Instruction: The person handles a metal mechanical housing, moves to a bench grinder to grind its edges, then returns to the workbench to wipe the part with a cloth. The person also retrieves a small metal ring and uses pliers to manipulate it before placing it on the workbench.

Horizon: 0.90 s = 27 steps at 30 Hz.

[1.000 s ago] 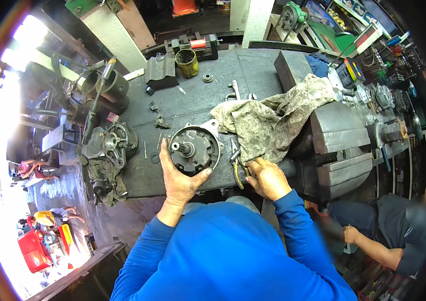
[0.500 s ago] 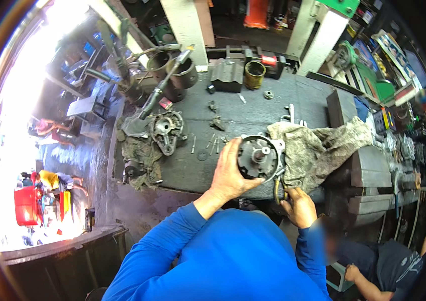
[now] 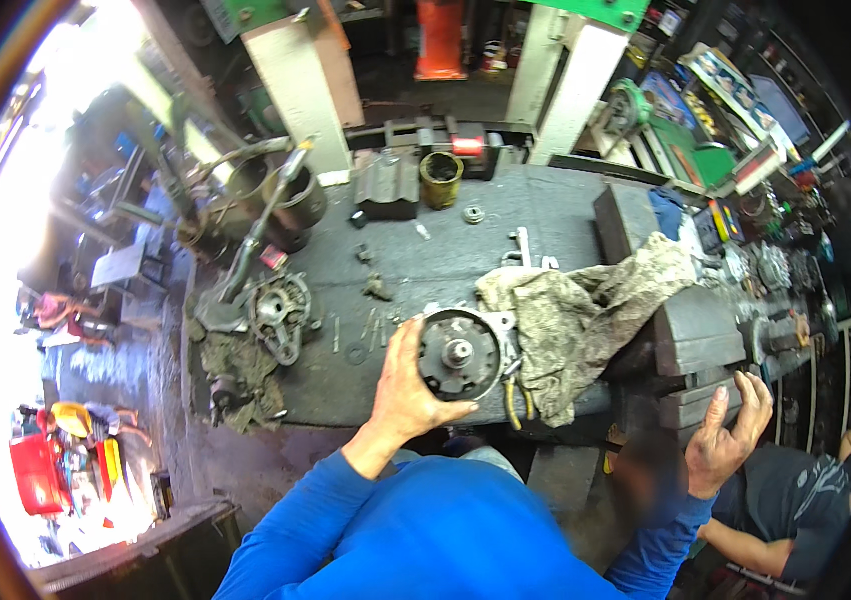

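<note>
My left hand (image 3: pixel 407 385) wraps round the left rim of a round metal alternator-like housing (image 3: pixel 458 352) with a short shaft standing up in its middle. The housing rests near the front edge of the dark workbench (image 3: pixel 400 265). Against its right side, yellow-handled pliers (image 3: pixel 516 402) lie with their handles toward me, touched by neither hand. Away to the right, my right hand (image 3: pixel 732 432) is raised beside the bench vise (image 3: pixel 700 345), palm up and fingers apart, holding nothing. A dirty cloth (image 3: pixel 575 320) lies between the housing and the vise.
On the left sit another metal housing half (image 3: pixel 280 308), a greasy rag (image 3: pixel 235 375) and several small bolts (image 3: pixel 375 325). Farther back stand a ridged metal block (image 3: pixel 386 187) and a yellowish can (image 3: pixel 441 180). At the lower right is another person (image 3: pixel 795 510).
My right hand has let go of the pliers and moved right, opening near the vise. The left hand still grips the housing. The whole view has shifted, with the bench appearing farther left and lower.
</note>
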{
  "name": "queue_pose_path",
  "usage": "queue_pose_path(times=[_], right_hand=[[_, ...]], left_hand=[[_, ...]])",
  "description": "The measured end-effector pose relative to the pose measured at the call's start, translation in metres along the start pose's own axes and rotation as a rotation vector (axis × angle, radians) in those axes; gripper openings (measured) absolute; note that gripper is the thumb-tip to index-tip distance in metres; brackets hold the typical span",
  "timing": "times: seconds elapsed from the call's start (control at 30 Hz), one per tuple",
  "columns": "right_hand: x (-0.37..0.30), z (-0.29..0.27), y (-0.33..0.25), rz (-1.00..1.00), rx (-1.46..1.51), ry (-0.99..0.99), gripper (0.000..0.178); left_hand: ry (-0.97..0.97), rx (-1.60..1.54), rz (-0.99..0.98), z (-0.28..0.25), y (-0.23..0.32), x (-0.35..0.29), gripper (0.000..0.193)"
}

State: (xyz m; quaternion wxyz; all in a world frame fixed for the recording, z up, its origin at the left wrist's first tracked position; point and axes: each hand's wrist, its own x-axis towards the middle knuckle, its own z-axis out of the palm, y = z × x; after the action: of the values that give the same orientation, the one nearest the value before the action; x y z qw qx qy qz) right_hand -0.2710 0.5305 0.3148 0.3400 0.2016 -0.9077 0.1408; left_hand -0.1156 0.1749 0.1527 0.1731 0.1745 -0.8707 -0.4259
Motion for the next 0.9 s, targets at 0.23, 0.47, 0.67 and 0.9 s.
queue_pose_path(times=[0.23,0.47,0.67,0.9], right_hand=[[-0.031,0.042,0.037,0.127,0.131,-0.113,0.079],[-0.041,0.053,0.044,0.186,0.217,-0.038,0.078],[-0.037,0.051,0.047,0.216,0.263,-0.017,0.072],[-0.033,0.050,0.051,0.232,0.302,-0.009,0.070]], left_hand=[[0.034,-0.007,0.012,0.006,-0.006,0.004,0.133],[0.019,0.049,0.052,0.009,-0.019,0.006,0.126],[0.022,0.076,0.078,0.010,-0.018,0.008,0.120],[0.029,0.099,0.106,0.009,-0.049,-0.001,0.130]])
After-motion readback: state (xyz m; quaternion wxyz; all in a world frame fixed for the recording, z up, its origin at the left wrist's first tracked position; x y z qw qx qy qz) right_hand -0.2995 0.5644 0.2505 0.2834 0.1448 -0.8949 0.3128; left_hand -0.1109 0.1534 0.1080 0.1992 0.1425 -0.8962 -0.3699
